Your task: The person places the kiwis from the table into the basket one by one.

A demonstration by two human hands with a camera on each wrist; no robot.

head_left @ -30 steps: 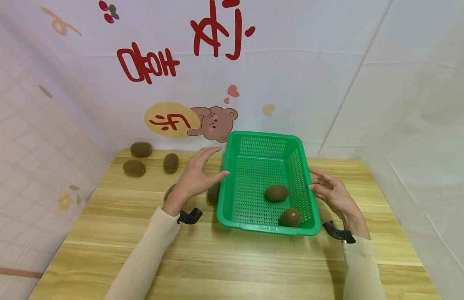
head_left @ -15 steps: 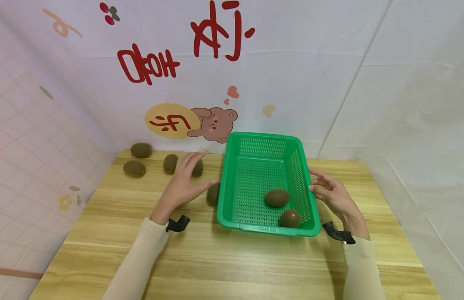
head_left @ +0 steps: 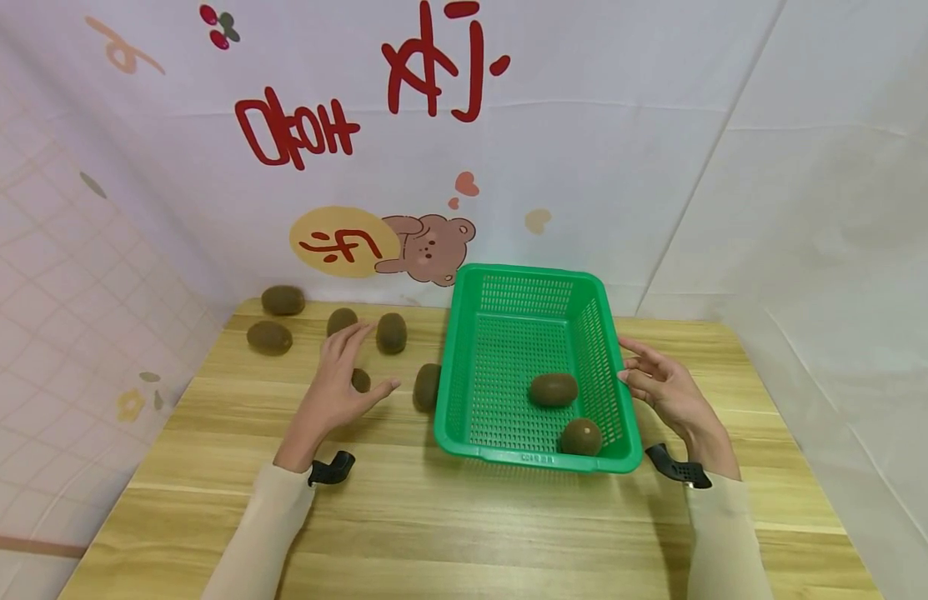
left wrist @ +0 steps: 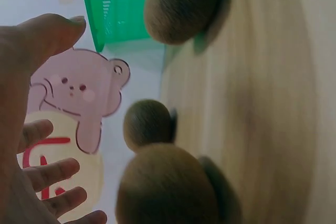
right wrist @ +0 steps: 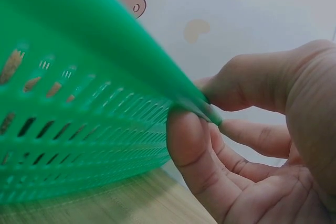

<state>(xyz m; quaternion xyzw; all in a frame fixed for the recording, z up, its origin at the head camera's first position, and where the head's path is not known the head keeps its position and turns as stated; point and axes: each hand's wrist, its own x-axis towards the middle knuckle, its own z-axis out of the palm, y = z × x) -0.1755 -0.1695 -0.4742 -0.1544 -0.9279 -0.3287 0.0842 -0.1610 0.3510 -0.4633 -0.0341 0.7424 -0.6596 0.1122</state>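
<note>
A green plastic basket (head_left: 524,458) stands on the table with two brown kiwifruits in it, one kiwi (head_left: 554,389) near the middle and another kiwi (head_left: 581,437) in the front right corner. My right hand (head_left: 669,392) pinches the basket's right rim between thumb and fingers, as the right wrist view shows. Left of the basket, my left hand (head_left: 333,392) hovers with fingers spread and nothing in its grasp. Below it lies a kiwi (head_left: 361,381), partly hidden by the hand. A further kiwi (head_left: 427,387) lies right beside the basket's left wall.
Toward the back left of the wooden table (head_left: 448,533) lie several more kiwis, among them a kiwi (head_left: 392,333) and a kiwi (head_left: 269,337). A white printed cloth (head_left: 584,150) hangs behind the table and along both sides.
My left hand has moved left and nearer, away from the basket's left rim, uncovering a kiwi behind it. The middle kiwi in the basket rocked slightly. My right hand stays on the rim.
</note>
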